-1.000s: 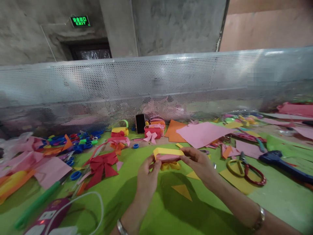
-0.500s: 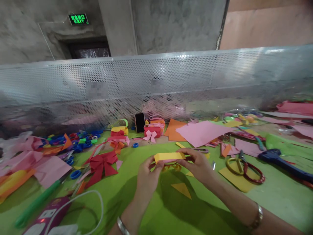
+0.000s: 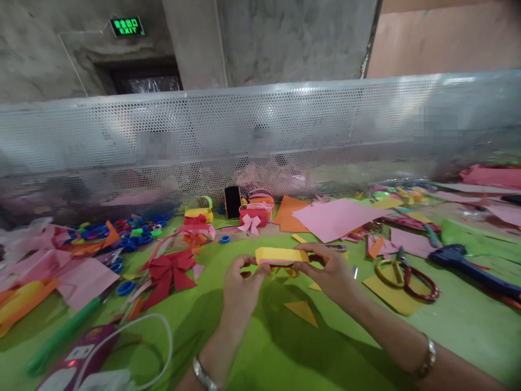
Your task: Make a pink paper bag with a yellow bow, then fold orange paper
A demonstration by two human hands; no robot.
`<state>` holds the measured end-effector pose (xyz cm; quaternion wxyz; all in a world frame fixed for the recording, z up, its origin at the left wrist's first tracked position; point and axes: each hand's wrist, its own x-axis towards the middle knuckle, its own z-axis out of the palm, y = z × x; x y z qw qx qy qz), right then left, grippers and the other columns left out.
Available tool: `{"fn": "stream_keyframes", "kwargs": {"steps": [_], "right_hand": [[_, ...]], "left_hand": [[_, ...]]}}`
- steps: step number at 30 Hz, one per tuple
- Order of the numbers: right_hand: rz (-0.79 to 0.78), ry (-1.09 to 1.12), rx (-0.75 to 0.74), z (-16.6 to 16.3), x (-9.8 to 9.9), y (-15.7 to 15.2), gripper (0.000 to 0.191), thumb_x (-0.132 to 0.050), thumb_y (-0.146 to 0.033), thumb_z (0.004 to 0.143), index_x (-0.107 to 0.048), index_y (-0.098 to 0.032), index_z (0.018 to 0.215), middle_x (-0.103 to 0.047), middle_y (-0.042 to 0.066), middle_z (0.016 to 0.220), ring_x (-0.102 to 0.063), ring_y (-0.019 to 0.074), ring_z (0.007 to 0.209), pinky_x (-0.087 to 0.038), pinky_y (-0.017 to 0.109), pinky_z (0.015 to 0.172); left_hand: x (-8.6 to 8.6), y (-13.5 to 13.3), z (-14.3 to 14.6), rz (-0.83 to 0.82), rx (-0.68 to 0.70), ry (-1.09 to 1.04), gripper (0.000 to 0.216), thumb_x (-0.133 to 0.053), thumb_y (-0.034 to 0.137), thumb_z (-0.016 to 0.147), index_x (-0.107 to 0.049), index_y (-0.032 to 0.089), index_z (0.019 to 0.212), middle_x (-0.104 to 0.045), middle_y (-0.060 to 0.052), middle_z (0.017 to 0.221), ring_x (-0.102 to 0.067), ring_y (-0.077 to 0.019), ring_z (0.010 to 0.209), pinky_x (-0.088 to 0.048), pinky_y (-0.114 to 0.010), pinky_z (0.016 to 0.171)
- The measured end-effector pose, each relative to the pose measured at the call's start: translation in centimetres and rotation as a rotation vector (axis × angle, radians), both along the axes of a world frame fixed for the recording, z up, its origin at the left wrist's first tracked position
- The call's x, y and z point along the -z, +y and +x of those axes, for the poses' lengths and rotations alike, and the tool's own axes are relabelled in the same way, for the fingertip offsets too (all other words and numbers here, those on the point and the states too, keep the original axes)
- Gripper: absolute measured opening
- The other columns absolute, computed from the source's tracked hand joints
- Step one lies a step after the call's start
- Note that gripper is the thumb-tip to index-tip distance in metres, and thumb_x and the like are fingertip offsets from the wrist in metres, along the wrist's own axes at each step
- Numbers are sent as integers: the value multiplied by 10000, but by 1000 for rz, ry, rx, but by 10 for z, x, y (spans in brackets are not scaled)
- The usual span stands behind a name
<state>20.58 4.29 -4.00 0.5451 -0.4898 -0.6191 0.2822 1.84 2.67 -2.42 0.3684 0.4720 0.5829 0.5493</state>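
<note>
Between my two hands is a small folded yellow paper box [image 3: 281, 254] with a pink strip along its lower side, raised above the green table mat [image 3: 260, 347]. My left hand [image 3: 242, 277] pinches its left end between thumb and fingers. At the other end, my right hand [image 3: 325, 266] grips it the same way. Some yellow looped paper shows just below the box, partly hidden. A yellow paper triangle [image 3: 302, 312] lies flat beneath my hands. Left of them rests a big red paper bow [image 3: 171, 271].
Small paper handbags, one red with a pink bow [image 3: 253, 216], stand by a phone [image 3: 233, 202] at the perforated metal barrier [image 3: 260, 119]. Scissors [image 3: 407, 276] and a blue-handled tool [image 3: 468, 266] lie right. A purple power strip [image 3: 81, 353] with a white cable sits front left.
Both hands still hold the yellow box, which has turned slightly and moved a little up in view. The whole scene has shifted slightly with the camera.
</note>
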Motion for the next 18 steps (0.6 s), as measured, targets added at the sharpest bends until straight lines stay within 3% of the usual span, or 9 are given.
{"fn": "stream_keyframes", "kwargs": {"steps": [5, 18], "right_hand": [[16, -27, -5, 1, -1, -1, 258, -683, -373, 657, -709, -207, 854, -715, 65, 928, -639, 234, 813, -521, 370, 745], [3, -110, -85, -2, -1, -2, 185, -659, -342, 670, -711, -226, 805, -713, 43, 866, -635, 229, 814, -504, 348, 735]], "left_hand": [[-4, -1, 0, -39, 3, -7, 341, -742, 458, 582, -666, 186, 773, -663, -41, 833, -544, -164, 674, -393, -278, 646], [-4, -1, 1, -134, -42, -154, 171, -734, 207, 562, -695, 177, 725, -695, -34, 803, -596, -200, 785, -398, -332, 788]]}}
